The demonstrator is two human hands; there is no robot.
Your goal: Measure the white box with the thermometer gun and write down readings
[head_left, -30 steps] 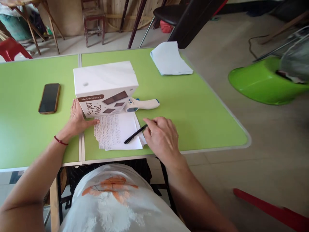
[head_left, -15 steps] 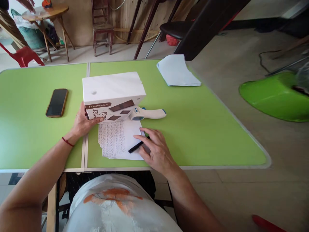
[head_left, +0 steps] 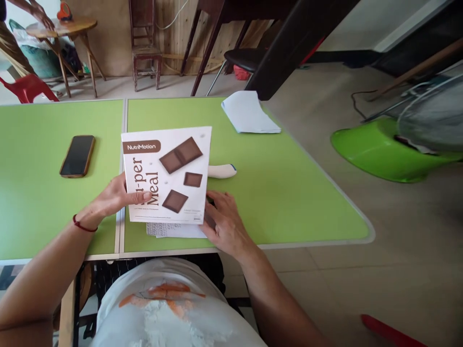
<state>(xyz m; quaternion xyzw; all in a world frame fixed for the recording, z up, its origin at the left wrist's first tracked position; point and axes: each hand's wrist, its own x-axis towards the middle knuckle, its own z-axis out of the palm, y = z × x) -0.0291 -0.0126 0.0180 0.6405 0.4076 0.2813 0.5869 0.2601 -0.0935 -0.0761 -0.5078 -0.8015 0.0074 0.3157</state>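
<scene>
In my left hand [head_left: 114,195] is a white box [head_left: 202,193] marked NutriMotion, with chocolate pieces pictured on its front. My thumb lies across the printed face; the other fingers are mostly behind. The box stands tilted up, its front toward me. By its lower right corner is my right hand [head_left: 227,224], fingers bent and apart, tips partly hidden by the box. Under the box, handwritten paper [head_left: 181,231] lies on the table. Behind the box's right edge, a white handle with a blue end [head_left: 222,171] sticks out; the rest is hidden.
A phone [head_left: 77,156] lies left on the green table [head_left: 289,202]. A stack of white paper [head_left: 250,113] sits near the far right edge. Beyond stand a wooden chair [head_left: 145,55], a round table [head_left: 77,26] with a person beside it, and a green plastic item [head_left: 376,149].
My left hand has tipped the box so its printed front faces me. It now covers much of the handwritten paper and the black pen. My right hand has stayed beside the paper.
</scene>
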